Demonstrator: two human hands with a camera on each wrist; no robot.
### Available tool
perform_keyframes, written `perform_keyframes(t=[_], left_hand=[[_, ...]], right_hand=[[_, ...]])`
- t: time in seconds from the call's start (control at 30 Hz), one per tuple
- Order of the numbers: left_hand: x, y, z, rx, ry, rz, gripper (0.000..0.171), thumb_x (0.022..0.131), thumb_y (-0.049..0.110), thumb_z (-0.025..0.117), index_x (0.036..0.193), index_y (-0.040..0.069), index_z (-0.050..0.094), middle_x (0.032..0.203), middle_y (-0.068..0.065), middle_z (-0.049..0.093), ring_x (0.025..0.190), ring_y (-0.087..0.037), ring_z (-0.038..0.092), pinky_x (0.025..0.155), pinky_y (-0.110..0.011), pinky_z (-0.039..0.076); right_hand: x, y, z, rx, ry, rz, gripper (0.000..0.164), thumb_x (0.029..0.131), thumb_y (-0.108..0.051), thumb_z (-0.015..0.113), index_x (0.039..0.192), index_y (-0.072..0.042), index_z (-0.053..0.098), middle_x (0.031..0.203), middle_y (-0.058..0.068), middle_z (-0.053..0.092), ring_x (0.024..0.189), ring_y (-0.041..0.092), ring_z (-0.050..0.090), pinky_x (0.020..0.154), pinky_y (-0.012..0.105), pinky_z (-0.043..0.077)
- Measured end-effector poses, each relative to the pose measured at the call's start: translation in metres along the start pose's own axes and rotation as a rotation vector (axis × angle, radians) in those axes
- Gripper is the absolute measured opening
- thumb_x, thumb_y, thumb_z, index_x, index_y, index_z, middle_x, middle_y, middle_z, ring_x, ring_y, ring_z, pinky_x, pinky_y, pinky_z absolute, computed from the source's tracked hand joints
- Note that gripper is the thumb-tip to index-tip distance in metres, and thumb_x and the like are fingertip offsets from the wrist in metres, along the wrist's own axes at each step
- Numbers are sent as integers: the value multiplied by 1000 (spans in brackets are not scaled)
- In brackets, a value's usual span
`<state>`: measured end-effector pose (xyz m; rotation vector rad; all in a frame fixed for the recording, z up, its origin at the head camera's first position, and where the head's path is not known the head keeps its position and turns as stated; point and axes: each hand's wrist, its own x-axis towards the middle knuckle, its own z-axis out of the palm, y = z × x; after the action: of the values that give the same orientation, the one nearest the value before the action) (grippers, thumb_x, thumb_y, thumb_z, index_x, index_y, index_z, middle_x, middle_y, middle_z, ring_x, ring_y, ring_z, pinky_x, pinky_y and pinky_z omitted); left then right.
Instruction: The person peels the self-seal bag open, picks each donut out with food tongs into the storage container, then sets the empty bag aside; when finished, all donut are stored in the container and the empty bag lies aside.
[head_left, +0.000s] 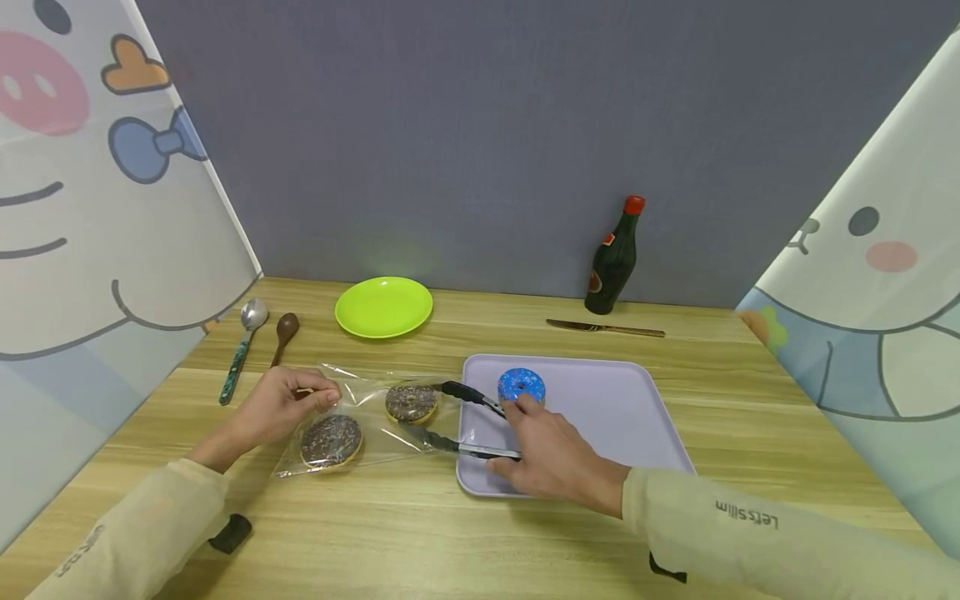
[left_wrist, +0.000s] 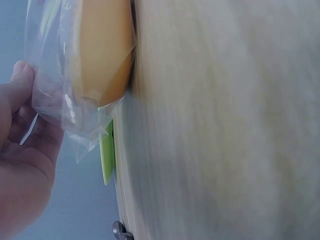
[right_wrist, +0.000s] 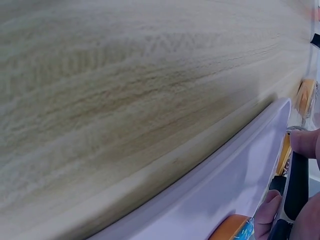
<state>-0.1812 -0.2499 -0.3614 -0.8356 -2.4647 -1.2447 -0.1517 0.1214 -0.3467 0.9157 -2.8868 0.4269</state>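
Note:
My left hand [head_left: 285, 407] pinches the edge of a clear plastic bag [head_left: 371, 385] lying on the table. Inside the bag, a chocolate doughnut with sprinkles [head_left: 331, 440] sits at the left end; its tan side [left_wrist: 105, 50] fills the upper left wrist view. A second chocolate doughnut [head_left: 411, 403] lies nearer the bag's right end. Black-tipped tongs [head_left: 468, 393] reach into that end, their spread tips on either side of this doughnut; whether they touch it I cannot tell. My right hand [head_left: 555, 454] holds the tongs above a lilac tray [head_left: 615, 417]. A blue doughnut [head_left: 522, 382] rests on the tray.
A lime-green plate [head_left: 384, 307] stands at the back. To the left lie a metal spoon [head_left: 240, 354] and a brown wooden spoon [head_left: 286, 327]. A knife [head_left: 630, 330] lies behind the tray, near a dark bottle [head_left: 613, 267] leaning by the grey back wall [head_left: 480, 150].

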Motion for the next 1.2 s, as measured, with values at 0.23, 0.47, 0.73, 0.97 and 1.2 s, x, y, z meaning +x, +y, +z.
perform_keyframes(t=[0.23, 0.47, 0.73, 0.97, 1.2], left_hand=[[-1, 0, 0, 4, 1, -9, 11, 83, -10, 66, 81, -1, 72, 72, -1, 64, 64, -6, 54, 54, -19, 49], [0, 1, 0, 18, -1, -21, 9, 83, -8, 67, 81, -1, 72, 73, -1, 65, 64, -5, 55, 55, -19, 49], [1, 2, 0, 31, -4, -59, 7, 84, -6, 67, 82, -2, 73, 76, -3, 67, 66, -5, 57, 56, -20, 51], [-1, 1, -1, 50, -3, -68, 7, 84, -6, 67, 84, -2, 73, 78, -2, 68, 67, -6, 59, 58, -20, 51], [-1, -2, -2, 75, -5, -72, 8, 84, -5, 68, 82, 1, 73, 78, -1, 67, 66, -6, 56, 56, -21, 50]], right_hand=[[0, 1, 3, 0, 0, -10, 73, 78, -42, 74, 128, 6, 52, 113, 13, 53, 74, 23, 59, 62, 37, 51], [-1, 4, 6, -2, 25, -32, 73, 78, -38, 74, 131, 6, 50, 111, 11, 54, 72, 17, 55, 60, 34, 50], [-2, 7, 9, 1, 47, -48, 73, 79, -37, 74, 132, 5, 50, 107, 7, 55, 71, 14, 54, 58, 33, 49], [-2, 10, 9, -10, 57, -62, 73, 79, -38, 74, 134, 4, 50, 110, 7, 56, 76, 14, 55, 62, 35, 50], [-9, 11, 1, 5, 55, -43, 70, 79, -36, 73, 133, 2, 51, 114, 7, 56, 83, 16, 57, 67, 36, 50]])
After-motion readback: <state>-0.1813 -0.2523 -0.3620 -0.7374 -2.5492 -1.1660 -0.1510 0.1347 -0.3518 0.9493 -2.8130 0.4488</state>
